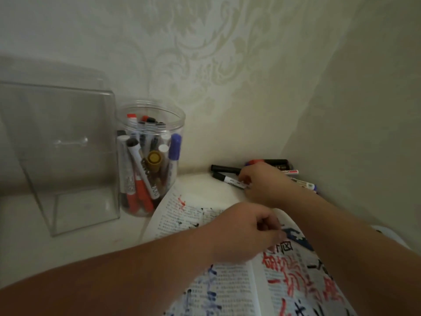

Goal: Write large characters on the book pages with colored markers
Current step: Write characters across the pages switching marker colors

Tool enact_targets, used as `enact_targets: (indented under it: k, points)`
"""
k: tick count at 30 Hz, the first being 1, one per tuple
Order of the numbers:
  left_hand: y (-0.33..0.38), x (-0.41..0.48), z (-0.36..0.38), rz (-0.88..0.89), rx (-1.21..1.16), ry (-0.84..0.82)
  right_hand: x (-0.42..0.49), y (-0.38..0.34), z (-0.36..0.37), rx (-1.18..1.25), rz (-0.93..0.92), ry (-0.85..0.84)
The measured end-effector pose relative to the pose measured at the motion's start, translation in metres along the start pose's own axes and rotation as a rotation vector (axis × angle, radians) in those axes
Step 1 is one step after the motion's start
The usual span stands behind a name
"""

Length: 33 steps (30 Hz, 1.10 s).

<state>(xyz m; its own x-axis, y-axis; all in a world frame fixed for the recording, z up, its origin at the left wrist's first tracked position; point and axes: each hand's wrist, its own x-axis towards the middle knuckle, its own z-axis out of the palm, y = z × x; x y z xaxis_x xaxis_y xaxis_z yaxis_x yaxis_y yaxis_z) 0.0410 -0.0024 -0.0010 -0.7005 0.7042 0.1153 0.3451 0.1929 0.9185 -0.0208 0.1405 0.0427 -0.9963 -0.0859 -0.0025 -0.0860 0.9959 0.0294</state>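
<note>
Book (230, 281): open on the bench (102, 233) at 5 o'clock, both pages already crowded with large red, blue and black characters over the print.
Black marker (225, 179): flat on the bench past the book's far edge, at 12 o'clock from it; long axis from 10 to 4 o'clock, black cap end toward 10, white-banded barrel toward 4.
Right hand (266, 185): the nearer one, reaching in from 4 o'clock; fingers (245, 180) curled down and pinching the marker's barrel end.
Left hand (248, 231): resting on the upper part of the book at 6 o'clock from the marker, fingers curled inward; cannot tell whether anything is held in them.
Step in hand: likely choosing a marker for the next character.
Key relation: barrel in line with the right forearm, so a draw back toward 4 o'clock should free it; left hand well placed to pull the cap.
Loose markers (273, 161): heaped in the corner, just beyond the right hand at 1 o'clock.
Jar (181, 128): clear, lidless, full of upright markers, at 10 o'clock from the book and touching its page edge.
Clear box (57, 144): just beside the jar at 9 o'clock.
</note>
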Motion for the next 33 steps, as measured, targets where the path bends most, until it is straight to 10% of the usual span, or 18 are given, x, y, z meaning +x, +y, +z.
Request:
enact_targets:
  k: [11,20,33]
  points:
    - [-0.001,-0.001,-0.001,0.342,0.374,0.443,-0.093,0.039,-0.035,0.643,0.143,0.336]
    - [0.016,-0.011,0.018,0.311,0.44,0.032,-0.169,0.023,-0.007,1.35,0.092,0.347]
    - [0.02,-0.017,0.012,0.367,0.372,-0.084,-0.183,0.005,0.03,1.412,-0.017,0.489]
